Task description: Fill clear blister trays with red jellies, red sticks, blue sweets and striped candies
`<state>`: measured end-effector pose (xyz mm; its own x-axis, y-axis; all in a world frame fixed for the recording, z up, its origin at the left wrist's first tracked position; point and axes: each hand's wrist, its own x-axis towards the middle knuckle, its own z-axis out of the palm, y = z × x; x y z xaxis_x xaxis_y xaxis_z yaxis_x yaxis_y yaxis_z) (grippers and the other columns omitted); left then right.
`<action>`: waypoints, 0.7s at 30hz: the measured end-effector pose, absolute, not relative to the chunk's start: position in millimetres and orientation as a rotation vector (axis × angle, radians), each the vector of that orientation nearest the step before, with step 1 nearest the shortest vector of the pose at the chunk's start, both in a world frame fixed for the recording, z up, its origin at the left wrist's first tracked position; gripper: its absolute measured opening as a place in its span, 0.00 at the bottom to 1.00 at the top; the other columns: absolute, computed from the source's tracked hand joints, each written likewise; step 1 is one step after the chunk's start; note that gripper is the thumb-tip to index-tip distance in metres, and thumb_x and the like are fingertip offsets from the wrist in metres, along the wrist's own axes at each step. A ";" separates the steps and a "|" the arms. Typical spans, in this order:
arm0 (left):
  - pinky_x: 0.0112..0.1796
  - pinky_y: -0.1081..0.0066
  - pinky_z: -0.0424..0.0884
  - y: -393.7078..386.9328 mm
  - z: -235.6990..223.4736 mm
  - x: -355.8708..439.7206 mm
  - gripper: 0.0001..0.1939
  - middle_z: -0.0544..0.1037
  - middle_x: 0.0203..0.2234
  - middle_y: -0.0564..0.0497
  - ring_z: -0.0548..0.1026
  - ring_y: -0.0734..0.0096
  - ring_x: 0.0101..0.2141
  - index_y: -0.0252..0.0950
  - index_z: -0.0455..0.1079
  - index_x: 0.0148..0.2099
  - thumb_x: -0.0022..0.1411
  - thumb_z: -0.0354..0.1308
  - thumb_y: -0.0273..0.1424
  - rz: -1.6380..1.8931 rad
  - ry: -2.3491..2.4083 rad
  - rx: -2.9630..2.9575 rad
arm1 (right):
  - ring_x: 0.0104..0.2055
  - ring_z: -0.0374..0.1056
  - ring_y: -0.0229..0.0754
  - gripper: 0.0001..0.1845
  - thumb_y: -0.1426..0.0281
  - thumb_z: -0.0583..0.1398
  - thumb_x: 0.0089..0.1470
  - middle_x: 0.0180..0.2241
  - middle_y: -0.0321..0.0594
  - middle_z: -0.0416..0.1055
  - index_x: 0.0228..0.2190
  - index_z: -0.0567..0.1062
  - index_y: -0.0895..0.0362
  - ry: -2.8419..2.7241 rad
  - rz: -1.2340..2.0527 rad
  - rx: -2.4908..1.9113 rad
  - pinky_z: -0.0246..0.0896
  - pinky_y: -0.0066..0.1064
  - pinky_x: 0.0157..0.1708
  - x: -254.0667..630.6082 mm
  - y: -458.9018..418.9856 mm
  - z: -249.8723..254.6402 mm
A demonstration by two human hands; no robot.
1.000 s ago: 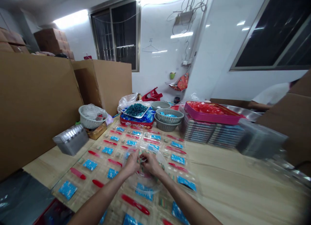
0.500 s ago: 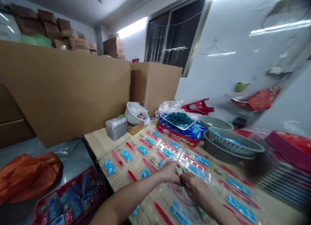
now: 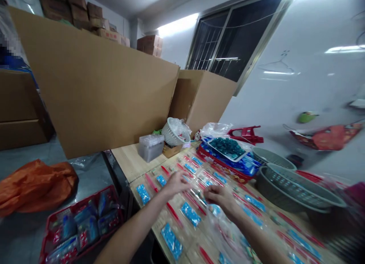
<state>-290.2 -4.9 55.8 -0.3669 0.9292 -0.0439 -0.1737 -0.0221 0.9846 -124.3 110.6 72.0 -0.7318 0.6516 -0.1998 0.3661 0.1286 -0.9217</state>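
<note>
While both bare forearms reach in from the bottom of the frame, the left hand (image 3: 177, 183) sits half-open, holding nothing visible, above a clear plastic blister sheet (image 3: 182, 239). The right hand (image 3: 219, 200) is curled just above a crumpled clear plastic bag (image 3: 221, 230); whether it grips the bag cannot be told. Flat blue sachets (image 3: 191, 214) and slim red plastic sticks (image 3: 173, 214) lie in the sheets on a pale wooden table (image 3: 134, 165). Right of centre, a grey lattice basket (image 3: 302, 192) stands beside a white tray of teal pieces (image 3: 227, 147). At lower left, a red crate of packets (image 3: 80, 226) sits on the floor. Print on the sachets is too small to read.
</note>
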 end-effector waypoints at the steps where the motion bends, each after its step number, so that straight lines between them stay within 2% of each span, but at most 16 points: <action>1: 0.22 0.78 0.64 -16.5 54.8 -307.6 0.24 0.70 0.23 0.57 0.69 0.79 0.20 0.33 0.65 0.43 0.42 0.64 0.32 1.634 1.394 0.830 | 0.20 0.62 0.33 0.10 0.65 0.62 0.35 0.17 0.33 0.67 0.19 0.70 0.59 -2.098 1.711 -1.002 0.58 0.26 0.23 -138.6 105.2 68.0; 4: 0.19 0.79 0.60 -52.3 45.5 -362.6 0.17 0.71 0.21 0.54 0.68 0.79 0.18 0.32 0.66 0.37 0.46 0.60 0.38 1.842 1.602 0.693 | 0.19 0.62 0.32 0.07 0.69 0.62 0.34 0.16 0.33 0.67 0.19 0.71 0.60 -1.986 1.884 -0.973 0.59 0.24 0.22 -187.9 84.2 55.1; 8: 0.17 0.79 0.57 -95.7 21.3 -422.7 0.19 0.70 0.21 0.54 0.67 0.79 0.18 0.33 0.65 0.33 0.44 0.58 0.44 2.021 1.844 0.491 | 0.17 0.61 0.31 0.04 0.73 0.60 0.36 0.15 0.31 0.66 0.17 0.68 0.58 -2.008 1.951 -1.000 0.61 0.24 0.21 -263.2 47.4 42.5; 12: 0.16 0.79 0.56 -118.1 -6.3 -448.4 0.17 0.70 0.21 0.54 0.65 0.79 0.16 0.33 0.66 0.30 0.44 0.56 0.43 2.004 1.946 0.437 | 0.16 0.61 0.31 0.05 0.76 0.58 0.38 0.13 0.30 0.64 0.16 0.66 0.57 -2.126 1.889 -1.017 0.60 0.22 0.18 -327.0 11.5 31.9; 17: 0.16 0.78 0.57 -121.2 -29.7 -452.9 0.13 0.70 0.19 0.53 0.64 0.79 0.15 0.33 0.67 0.28 0.47 0.54 0.39 1.928 1.969 0.500 | 0.15 0.61 0.33 0.08 0.77 0.59 0.38 0.11 0.30 0.62 0.14 0.66 0.57 -2.324 1.613 -1.118 0.59 0.22 0.17 -371.6 -11.8 16.0; 21: 0.16 0.78 0.58 -120.1 -40.9 -454.8 0.12 0.70 0.18 0.54 0.64 0.78 0.15 0.34 0.67 0.27 0.51 0.52 0.37 1.880 1.987 0.537 | 0.17 0.65 0.36 0.05 0.76 0.61 0.37 0.12 0.33 0.65 0.16 0.69 0.58 -2.517 1.255 -1.174 0.57 0.24 0.18 -385.0 -15.4 6.1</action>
<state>-454.8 -120.1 -40.9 -0.8660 0.5000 0.0050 0.0324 0.0462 0.9984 -385.0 -15.4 6.1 -0.6996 0.6732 -0.2396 0.5964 0.3655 -0.7146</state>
